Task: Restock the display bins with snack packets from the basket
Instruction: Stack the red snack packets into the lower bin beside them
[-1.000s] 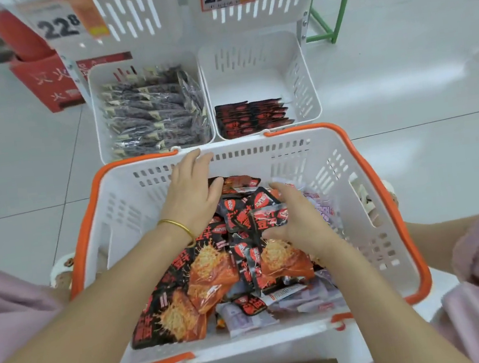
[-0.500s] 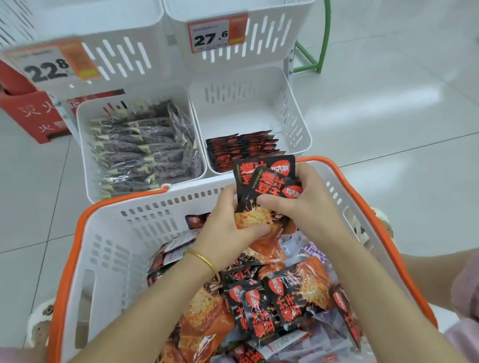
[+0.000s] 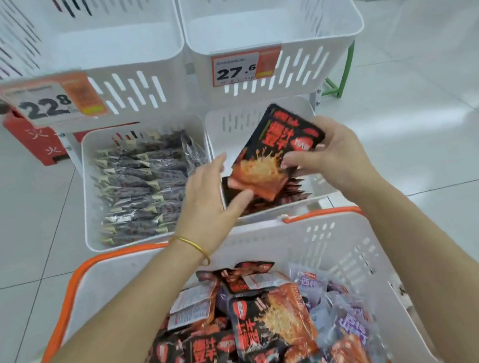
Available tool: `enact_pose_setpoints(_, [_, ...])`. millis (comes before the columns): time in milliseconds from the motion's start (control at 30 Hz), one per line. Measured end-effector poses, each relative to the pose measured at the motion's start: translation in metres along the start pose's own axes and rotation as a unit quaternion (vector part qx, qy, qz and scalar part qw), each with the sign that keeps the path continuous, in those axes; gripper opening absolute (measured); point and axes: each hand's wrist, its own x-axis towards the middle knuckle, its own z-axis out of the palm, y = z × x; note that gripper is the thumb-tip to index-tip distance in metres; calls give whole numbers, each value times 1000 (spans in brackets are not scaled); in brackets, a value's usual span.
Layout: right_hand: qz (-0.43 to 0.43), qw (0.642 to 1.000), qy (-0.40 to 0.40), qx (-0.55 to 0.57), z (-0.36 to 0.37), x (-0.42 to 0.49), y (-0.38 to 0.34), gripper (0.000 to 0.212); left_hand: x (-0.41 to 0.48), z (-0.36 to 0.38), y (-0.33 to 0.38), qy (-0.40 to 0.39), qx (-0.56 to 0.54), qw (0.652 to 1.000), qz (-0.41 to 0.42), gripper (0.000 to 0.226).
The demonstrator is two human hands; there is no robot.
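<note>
- The right hand [image 3: 330,155] is pinching a small stack of black-and-orange foil snack packets [image 3: 273,150] by its right edge, thumb on top; the stack is hanging tilted above the lower right white slotted plastic bin [image 3: 234,124], not yet resting in it.
- The left hand [image 3: 211,198] is reaching in with fingers nearly straight; its thumb is pressing the stack's lower corner, steadying rather than gripping.
- That bin is holding only a low row of matching packets [image 3: 293,196] along its front; the lower left white bin [image 3: 87,206] is sitting packed with dark grey-purple packets [image 3: 142,187].
- The two upper white bins [image 3: 75,59] are showing no stock from this angle.
- The white plastic basket with the orange rim [image 3: 315,241] is sitting just in front, heaped with more black-and-orange packets [image 3: 212,362] and pale purple packets [image 3: 350,323]; restocking is looking early, with many handfuls left.
</note>
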Motion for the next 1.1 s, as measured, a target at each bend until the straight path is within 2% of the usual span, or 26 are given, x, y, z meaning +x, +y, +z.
enact_pose_setpoints(67, [-61,995,39,-64,4,30,7,41,8,3,-21,28,113,993,5,72])
enact_pose_setpoints(133, [-102,979,34,-173,11,59,23,34,10,12,-39,6,191,982,9,70])
enact_pose_setpoints(200, [-114,962,19,-246,22,86,43,31,10,24,-48,-37,259,965,16,67])
enact_pose_setpoints(300, [-107,954,7,-280,40,115,71,31,13,33,-51,-67,324,943,26,63])
enact_pose_setpoints(400, [-81,959,-13,-273,56,132,95,30,15,34,-54,-77,335,939,13,61])
enact_pose_setpoints(500, [-47,962,-80,-257,65,141,117,27,16,36,-54,-89,337,937,5,59])
enact_pose_setpoints(633, [-23,946,-160,-282,57,147,121,26,18,35,-54,-87,341,936,8,57])
enact_pose_setpoints(733, [26,936,-213,-279,47,145,115,32,18,35,-54,-83,344,935,15,57])
enact_pose_setpoints(933, [-10,910,-213,-355,43,141,119,29,18,36,-54,-81,348,934,18,56])
enact_pose_setpoints(1100, [35,903,-221,-368,53,145,121,30,19,37,-56,-80,351,932,22,56])
